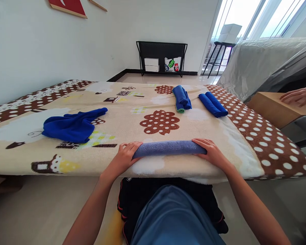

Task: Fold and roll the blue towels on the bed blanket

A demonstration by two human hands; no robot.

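Note:
A grey-blue towel [168,148] lies rolled into a long tube near the front edge of the blanket-covered table [132,115]. My left hand [126,154] curls over its left end and my right hand [210,151] lies over its right end, fingers pressed on the roll. Both hands grip it from above.
A loose dark blue towel [73,126] lies crumpled at the left. Rolled blue towels [182,98] and another blue roll [213,104] sit at the back right. Another person's hand [298,96] rests on a wooden surface [270,109] at the right. A black rack [161,58] stands by the wall.

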